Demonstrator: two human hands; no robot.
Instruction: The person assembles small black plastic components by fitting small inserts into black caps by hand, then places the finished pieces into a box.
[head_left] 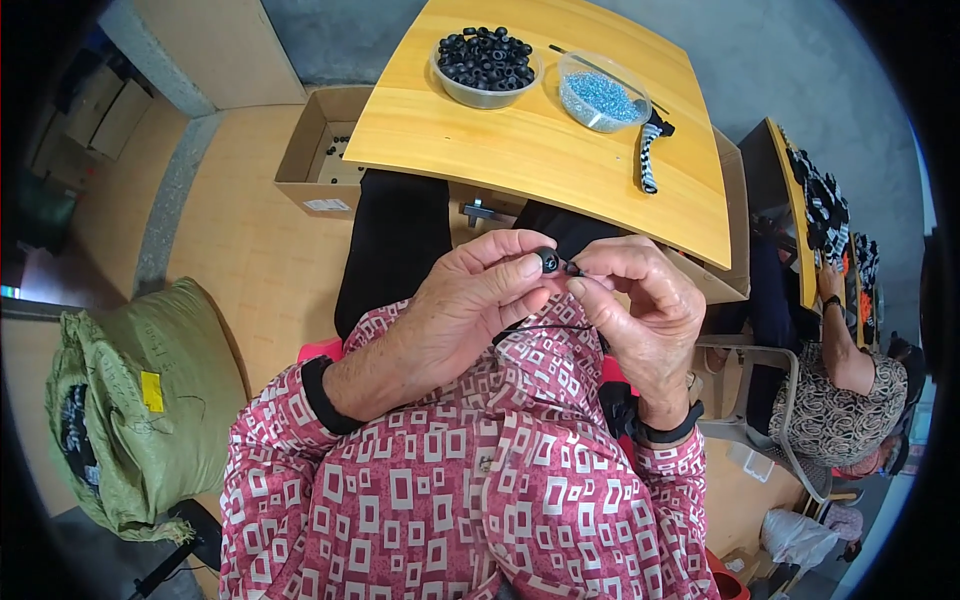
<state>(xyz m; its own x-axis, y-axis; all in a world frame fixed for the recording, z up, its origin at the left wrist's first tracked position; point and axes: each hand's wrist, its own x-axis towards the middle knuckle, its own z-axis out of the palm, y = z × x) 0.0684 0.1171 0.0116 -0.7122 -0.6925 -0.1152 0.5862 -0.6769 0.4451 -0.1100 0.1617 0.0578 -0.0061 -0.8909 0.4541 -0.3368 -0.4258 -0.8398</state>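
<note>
Above my lap, my left hand [475, 290] pinches a round black bead [547, 260] between thumb and fingers, its hole side showing. Close to its right, my right hand [645, 300] has thumb and forefinger closed on the end of a black cord [573, 269]. A small gap seems to lie between bead and cord end, though whether they are linked I cannot tell. Lower down, a thin dark stretch of cord crosses my patterned shirt. On the yellow table [450, 150] stand a clear bowl of black beads [487, 62] and a clear bowl of light blue beads [602, 97].
A black-and-white checked strap [648, 160] lies on the table near the blue beads. Under the table's left edge is a cardboard box [310, 165] with scattered black beads. A green sack [150, 390] stands at left. At right, a co-worker [845, 400] sits by another table.
</note>
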